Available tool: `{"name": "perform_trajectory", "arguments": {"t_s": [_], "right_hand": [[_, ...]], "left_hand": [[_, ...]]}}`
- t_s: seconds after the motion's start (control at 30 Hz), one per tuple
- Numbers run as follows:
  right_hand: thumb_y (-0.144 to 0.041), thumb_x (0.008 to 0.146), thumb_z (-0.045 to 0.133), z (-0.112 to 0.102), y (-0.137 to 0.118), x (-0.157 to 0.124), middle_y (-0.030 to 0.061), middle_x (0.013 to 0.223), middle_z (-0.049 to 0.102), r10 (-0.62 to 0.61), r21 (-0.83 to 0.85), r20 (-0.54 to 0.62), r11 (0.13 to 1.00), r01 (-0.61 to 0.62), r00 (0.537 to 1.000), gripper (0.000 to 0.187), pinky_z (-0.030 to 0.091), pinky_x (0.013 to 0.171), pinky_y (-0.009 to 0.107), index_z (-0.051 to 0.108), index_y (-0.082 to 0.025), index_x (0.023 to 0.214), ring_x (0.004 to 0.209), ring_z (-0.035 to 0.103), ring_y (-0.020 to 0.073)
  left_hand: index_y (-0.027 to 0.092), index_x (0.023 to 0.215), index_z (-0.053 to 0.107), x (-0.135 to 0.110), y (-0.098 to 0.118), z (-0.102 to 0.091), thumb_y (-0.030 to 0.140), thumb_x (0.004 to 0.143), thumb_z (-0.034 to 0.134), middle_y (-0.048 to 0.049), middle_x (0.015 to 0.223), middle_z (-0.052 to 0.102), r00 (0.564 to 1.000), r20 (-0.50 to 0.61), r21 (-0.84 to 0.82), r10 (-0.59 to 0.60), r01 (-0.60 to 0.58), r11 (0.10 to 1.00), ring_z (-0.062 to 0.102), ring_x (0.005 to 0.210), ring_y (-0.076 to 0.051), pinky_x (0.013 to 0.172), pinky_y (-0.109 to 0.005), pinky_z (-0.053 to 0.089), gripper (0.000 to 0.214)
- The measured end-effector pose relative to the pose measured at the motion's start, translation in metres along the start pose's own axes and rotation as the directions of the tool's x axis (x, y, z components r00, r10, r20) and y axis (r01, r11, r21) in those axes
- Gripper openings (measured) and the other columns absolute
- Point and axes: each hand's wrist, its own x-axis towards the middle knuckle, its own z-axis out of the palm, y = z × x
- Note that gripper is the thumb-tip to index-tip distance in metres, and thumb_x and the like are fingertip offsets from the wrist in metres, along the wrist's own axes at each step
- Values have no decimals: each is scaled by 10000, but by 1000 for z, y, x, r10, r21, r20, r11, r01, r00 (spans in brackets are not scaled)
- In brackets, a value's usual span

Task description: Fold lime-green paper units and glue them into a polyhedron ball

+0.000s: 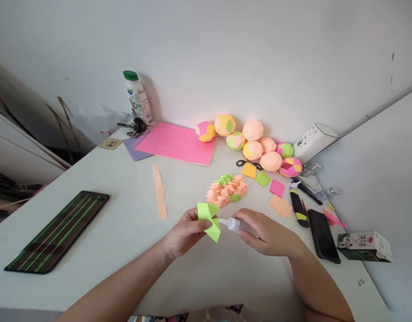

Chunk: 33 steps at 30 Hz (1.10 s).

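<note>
My left hand (189, 230) pinches a folded green paper piece (208, 221) between thumb and fingers, above the front of the table. From the right, my right hand (264, 232) grips a small glue bottle (233, 224) with a white cap and a narrow nozzle. The nozzle tip is at the right edge of the green paper; whether it touches cannot be made out. Just beyond both hands lies a pile of folded peach and green paper pieces (226, 190). Most of the bottle's body is hidden by my right fingers.
Several paper balls (253, 129) stand by the wall, near black scissors (249, 164) and small paper stacks (262, 179). A pink sheet (175, 143), peach strip (159, 192) and dark striped panel (56, 232) lie leftward. A cutter (298, 208), phone (323, 236) and carton (364, 246) are rightward.
</note>
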Motion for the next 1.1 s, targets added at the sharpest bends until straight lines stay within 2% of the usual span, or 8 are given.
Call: {"name": "perform_trajectory", "arguments": {"t_s": [0.33, 0.87, 1.1], "right_hand": [[-300, 859, 532, 5, 1, 1, 52, 981, 581, -17, -73, -26, 997, 15, 1000, 217, 418, 701, 277, 483, -186, 1037, 835, 528, 173], [-316, 828, 594, 9, -6, 3, 60, 924, 590, 27, -181, -45, 983, -35, 999, 235, 406, 626, 271, 498, -166, 983, 755, 540, 178], [-329, 808, 621, 15, -7, 4, 78, 931, 606, 48, -270, -127, 959, -81, 991, 258, 427, 622, 297, 508, -164, 970, 777, 569, 211]], "left_hand": [[125, 720, 700, -1, 2, 4, 209, 577, 782, -7, 655, 596, 997, -69, -10, 23, -24, 1000, 514, 620, -114, 615, -256, 415, 186], [129, 727, 713, 0, -1, 2, 207, 585, 789, -12, 673, 620, 999, -54, 13, 10, -10, 1000, 529, 646, -117, 644, -251, 408, 179], [136, 734, 713, 0, -1, 2, 205, 596, 777, -13, 657, 624, 999, -50, 30, 2, -1, 1000, 534, 635, -125, 640, -261, 414, 167]]}}
